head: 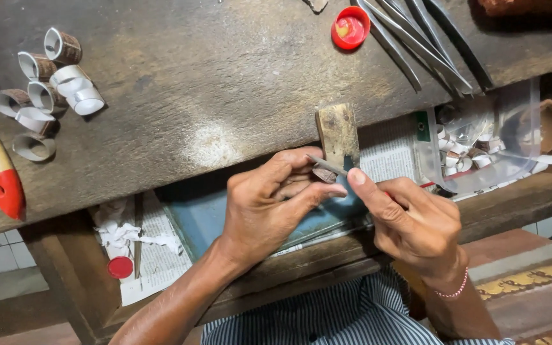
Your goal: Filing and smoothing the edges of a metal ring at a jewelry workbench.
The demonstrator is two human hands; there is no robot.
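Wooden bench peg (338, 132), left hand (275, 198) pinching small ring (324, 174) against it, right hand (410, 220) clamped on thin file (328, 165)

Eight curled metal ring bands (46, 96) lie in a cluster at the bench's left. Two red bottle caps show: one red cap (351, 27) on the bench top, another red cap (120, 267) in the drawer below. About five long metal files (426, 41) fan out at the top right. One clear plastic bag (487, 137) holds more ring pieces, too jumbled to count. One wooden bench peg (338, 134) juts out.
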